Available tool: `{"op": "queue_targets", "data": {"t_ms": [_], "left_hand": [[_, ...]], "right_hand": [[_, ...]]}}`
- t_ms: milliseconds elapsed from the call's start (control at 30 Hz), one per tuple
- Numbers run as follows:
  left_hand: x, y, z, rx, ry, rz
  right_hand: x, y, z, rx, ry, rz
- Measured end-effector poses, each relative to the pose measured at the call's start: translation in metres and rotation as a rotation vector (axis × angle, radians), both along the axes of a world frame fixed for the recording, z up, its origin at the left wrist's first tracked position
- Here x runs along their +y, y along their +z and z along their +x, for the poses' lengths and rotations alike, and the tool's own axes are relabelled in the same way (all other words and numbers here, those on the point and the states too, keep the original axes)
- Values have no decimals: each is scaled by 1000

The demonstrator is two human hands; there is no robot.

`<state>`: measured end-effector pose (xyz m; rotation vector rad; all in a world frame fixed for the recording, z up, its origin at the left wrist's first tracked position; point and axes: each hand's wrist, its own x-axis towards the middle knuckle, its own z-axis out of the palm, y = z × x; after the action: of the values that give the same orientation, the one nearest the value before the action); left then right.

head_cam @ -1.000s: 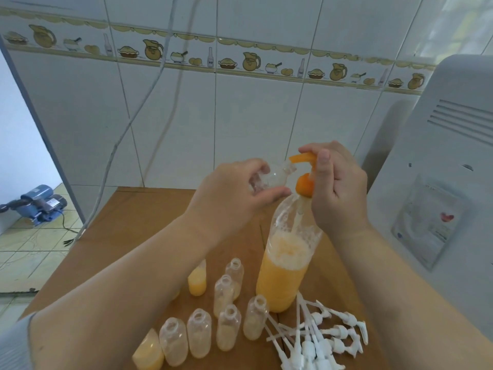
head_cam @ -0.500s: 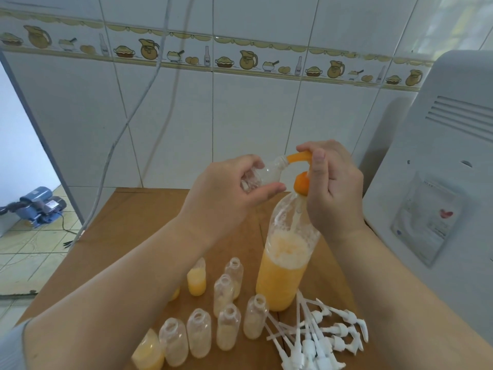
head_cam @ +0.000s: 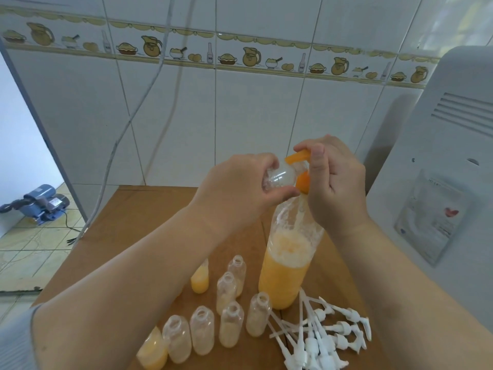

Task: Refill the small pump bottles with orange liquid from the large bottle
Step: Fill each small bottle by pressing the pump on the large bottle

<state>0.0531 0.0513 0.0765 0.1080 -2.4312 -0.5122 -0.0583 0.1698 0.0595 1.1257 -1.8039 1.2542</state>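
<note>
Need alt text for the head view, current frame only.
Left hand holds a small clear bottle tilted at the orange pump spout of the large bottle, right hand on the pump. Open small bottles and white pump tops lie on the wooden table.

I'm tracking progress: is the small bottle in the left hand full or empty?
Empty: the small bottle, gripped by the left hand, looks clear, with no orange liquid showing.

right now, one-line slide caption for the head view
Left hand holds a small clear bottle at the orange pump spout of the large bottle, worked by the right hand.
</note>
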Motion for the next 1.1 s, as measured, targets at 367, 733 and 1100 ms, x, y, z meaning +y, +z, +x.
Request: {"op": "queue_targets", "data": {"t_ms": [367, 733, 1100], "left_hand": [[-2, -10, 11, 31, -27, 204], [-1, -14, 11, 70, -68, 302], [3, 12, 2, 11, 5, -98]], "right_hand": [[1, -2, -3, -27, 1, -34], [3, -1, -2, -46, -9, -47], [5, 7, -4, 3, -8, 30]]}}
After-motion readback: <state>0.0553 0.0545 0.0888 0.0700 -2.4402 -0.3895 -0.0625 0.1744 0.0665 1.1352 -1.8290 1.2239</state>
